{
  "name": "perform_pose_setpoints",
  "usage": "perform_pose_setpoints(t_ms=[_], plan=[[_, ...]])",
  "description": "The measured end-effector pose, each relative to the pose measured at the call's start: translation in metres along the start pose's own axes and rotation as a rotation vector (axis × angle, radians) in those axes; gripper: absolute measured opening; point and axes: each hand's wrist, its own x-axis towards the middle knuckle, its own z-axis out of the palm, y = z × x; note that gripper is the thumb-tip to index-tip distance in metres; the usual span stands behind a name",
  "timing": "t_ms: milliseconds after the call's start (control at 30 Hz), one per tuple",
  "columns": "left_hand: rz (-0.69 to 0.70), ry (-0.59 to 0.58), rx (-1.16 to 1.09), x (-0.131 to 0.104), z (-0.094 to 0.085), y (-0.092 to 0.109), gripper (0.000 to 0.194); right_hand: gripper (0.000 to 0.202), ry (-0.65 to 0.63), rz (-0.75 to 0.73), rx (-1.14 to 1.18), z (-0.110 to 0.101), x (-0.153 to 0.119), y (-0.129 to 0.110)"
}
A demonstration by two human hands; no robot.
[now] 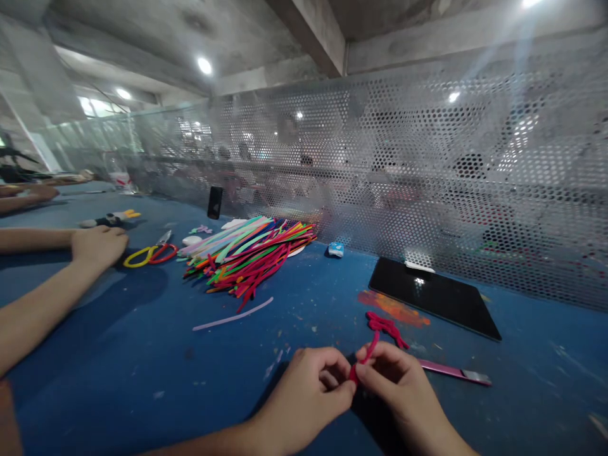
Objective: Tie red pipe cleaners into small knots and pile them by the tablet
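Red pipe cleaner [373,347]: 1 | hands holding it: 2 (left [308,396], right [403,386])

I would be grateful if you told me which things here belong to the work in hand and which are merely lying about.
Apparently in the work:
- red fuzzy strip, between left hand and right hand
- looped red piece just beyond
- pile of coloured strips, probably

Seemingly lying about:
- black tablet
- dark phone
- blue-and-white packet
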Motion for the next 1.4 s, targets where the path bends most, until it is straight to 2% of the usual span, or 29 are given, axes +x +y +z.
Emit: perform_pose_setpoints(t_ms=[133, 267, 333, 500, 600, 733, 833, 1000, 1200, 1333, 1400], plan=[[0.133, 0.053, 0.279, -0.002, -0.005, 0.001, 0.014, 0.016, -0.018, -0.056, -0.084, 0.002, -0.002, -0.001], [0.169, 0.063, 0.363, -0.004, -0.008, 0.005, 0.021, 0.015, -0.009, -0.056, -0.127, 0.003, -0.004, -0.004], [0.108, 0.017, 0.256, -0.003, -0.008, 0.006, 0.022, 0.016, -0.012, -0.05, -0.132, 0.003, -0.005, -0.005], [-0.041, -0.184, -0.205, 0.001, -0.006, 0.005, 0.017, 0.021, 0.009, -0.002, -0.057, -0.001, -0.006, -0.002], [-0.039, -0.242, -0.29, 0.003, -0.007, 0.004, 0.018, 0.018, 0.015, 0.061, 0.132, -0.001, -0.005, 0.0], [0.064, -0.229, -0.293, 0.004, -0.007, 0.004, 0.014, 0.016, -0.067, 0.17, 0.4, 0.002, -0.002, -0.001], [0.157, -0.176, -0.203, 0.004, -0.006, 0.002, 0.015, 0.013, -0.099, 0.223, 0.528, 0.001, -0.001, -0.003], [0.256, 0.0, 0.076, 0.005, -0.013, -0.001, 0.012, 0.029, -0.151, 0.249, 0.537, -0.003, 0.001, -0.003], [0.723, -0.067, 0.559, 0.0, -0.028, 0.004, 0.021, 0.015, -0.305, 0.206, 0.301, -0.001, -0.003, -0.006], [0.733, -0.048, 0.73, -0.01, -0.025, -0.008, 0.019, 0.016, -0.37, 0.215, 0.176, -0.001, -0.004, -0.006], [0.742, 0.023, 0.743, -0.014, -0.024, -0.018, 0.019, 0.016, -0.4, 0.236, 0.159, -0.001, -0.003, -0.006]])
